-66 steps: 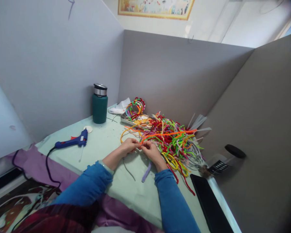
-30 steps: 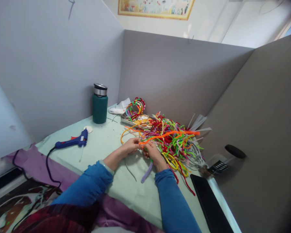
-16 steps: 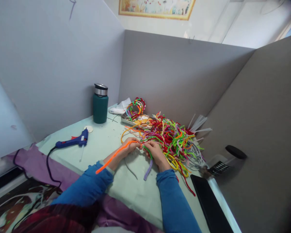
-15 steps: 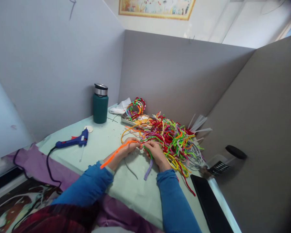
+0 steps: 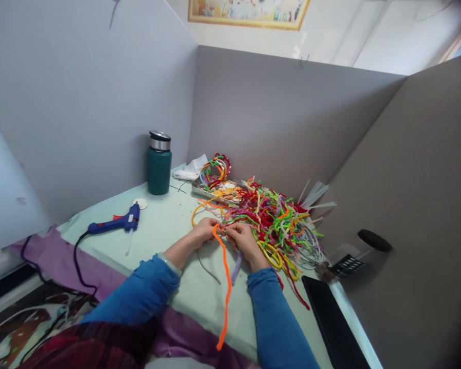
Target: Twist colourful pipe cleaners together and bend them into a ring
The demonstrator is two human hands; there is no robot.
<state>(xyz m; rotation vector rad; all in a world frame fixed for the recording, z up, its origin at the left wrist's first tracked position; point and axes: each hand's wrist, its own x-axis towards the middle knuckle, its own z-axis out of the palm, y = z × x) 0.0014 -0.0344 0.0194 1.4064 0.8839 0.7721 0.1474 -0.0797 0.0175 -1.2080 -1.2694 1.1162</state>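
Observation:
An orange pipe cleaner (image 5: 226, 287) hangs down from between my hands toward the table's front edge. My left hand (image 5: 207, 230) pinches it near its upper end. Close beside, my right hand (image 5: 244, 240) has its fingers closed at the same spot, on a small part with a bit of green that the fingers mostly cover. A purple pipe cleaner (image 5: 236, 269) shows below my right hand; whether it is held or lies on the table, I cannot tell. Under my left hand a thin grey strand (image 5: 208, 267) rests on the table.
A heap of coloured pipe cleaners (image 5: 269, 210) lies beyond my hands, beside a metal tray (image 5: 202, 192) with coloured rings. To the left are a blue glue gun (image 5: 117, 223) and a green bottle (image 5: 159, 169). A black flat object (image 5: 332, 323) lies right. Grey panels enclose the table.
The orange pipe cleaner has swung from lying along my left forearm to hanging down between my arms. Both hands stay together at nearly the same place.

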